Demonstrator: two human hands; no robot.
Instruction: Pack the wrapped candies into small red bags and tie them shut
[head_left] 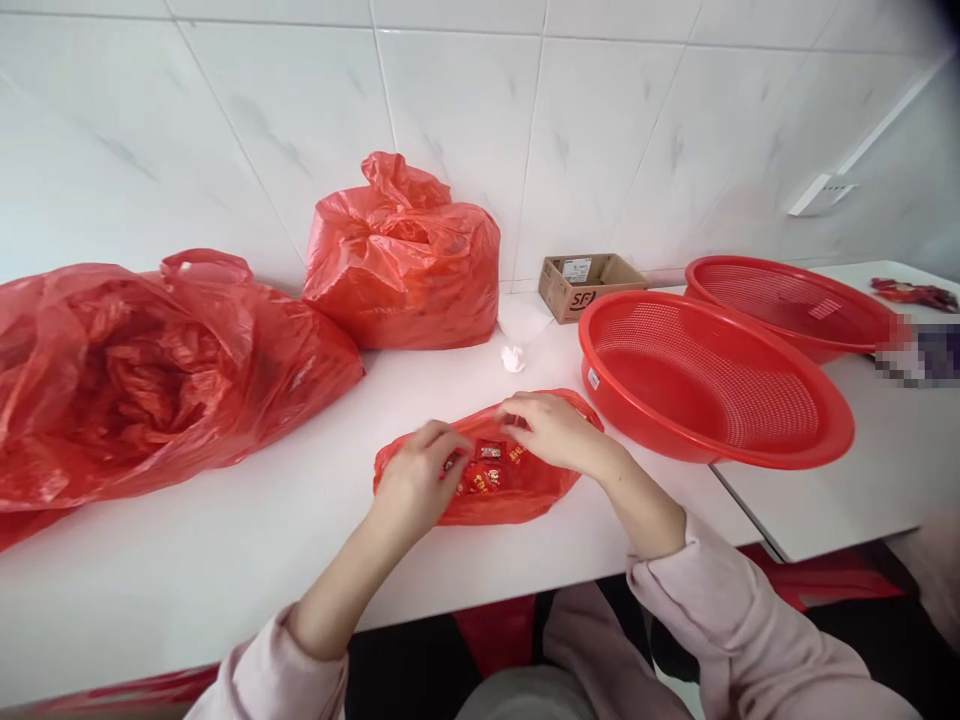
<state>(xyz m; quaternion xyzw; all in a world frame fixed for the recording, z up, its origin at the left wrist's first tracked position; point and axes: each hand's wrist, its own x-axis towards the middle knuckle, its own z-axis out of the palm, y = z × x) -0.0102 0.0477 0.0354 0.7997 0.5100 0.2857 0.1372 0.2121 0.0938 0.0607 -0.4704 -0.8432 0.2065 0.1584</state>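
Reaching over an open red bag (pixel 536 500) on the white table (pixel 300 560), the left hand (pixel 420 475) and right hand (pixel 551 430) stand apart, fingers bent; whether either pinches anything cannot be told. Small wrapped packets (pixel 484 478) lie in the bag between them. Handling these appears the step in hand; the next move seemingly calls for fine fingertip control. Beyond, fuller red bags (pixel 405 290) hide their contents, the leftmost cut off by the frame.

I'm seeing packets (pixel 486 478) lying in a bag (pixel 517 507), one sack (pixel 165 380) sitting left, a second sack (pixel 405 285) behind, basins (pixel 660 425) standing right, a box (pixel 559 297) resting behind the nearer.
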